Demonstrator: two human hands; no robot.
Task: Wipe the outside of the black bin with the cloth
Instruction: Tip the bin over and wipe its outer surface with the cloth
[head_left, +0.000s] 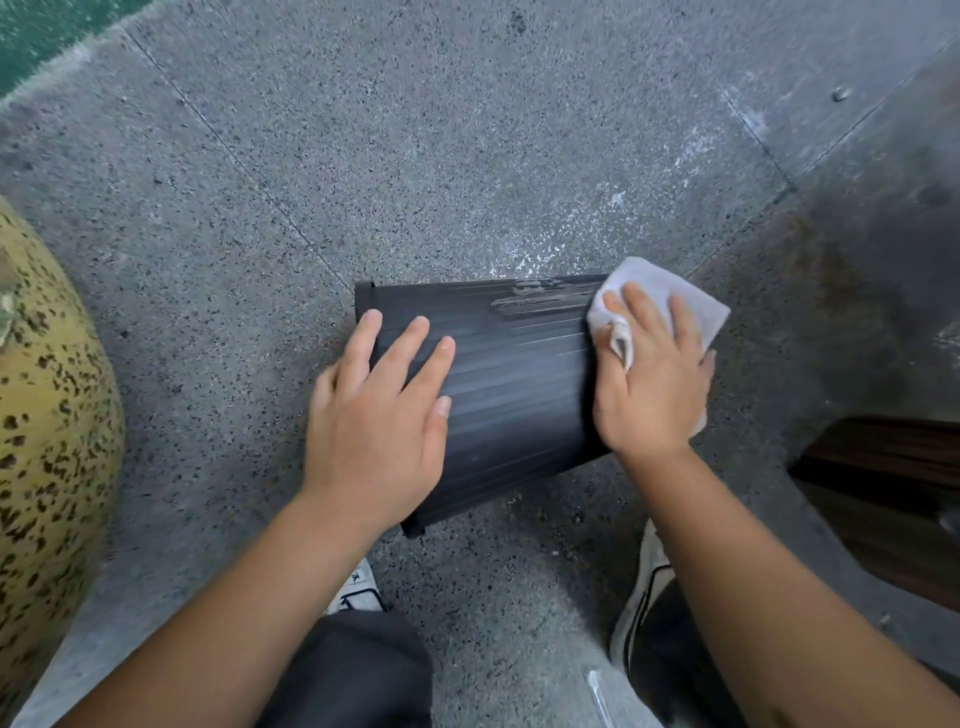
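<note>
The black ribbed bin (514, 374) lies on its side on the speckled grey floor, its rim to the left and its base to the right. My left hand (382, 415) rests flat on the bin's side near the rim, fingers spread. My right hand (652, 379) presses a pale grey cloth (691, 306) against the bin's base end. A wet smeared streak (530, 299) shows on the bin's upper side just left of the cloth.
A yellow cushion with dark spots (47, 405) bulges in at the left. A dark wall and a wooden piece (893, 483) stand at the right. My two shoes (649, 587) are planted just below the bin. White wet marks spot the floor behind the bin.
</note>
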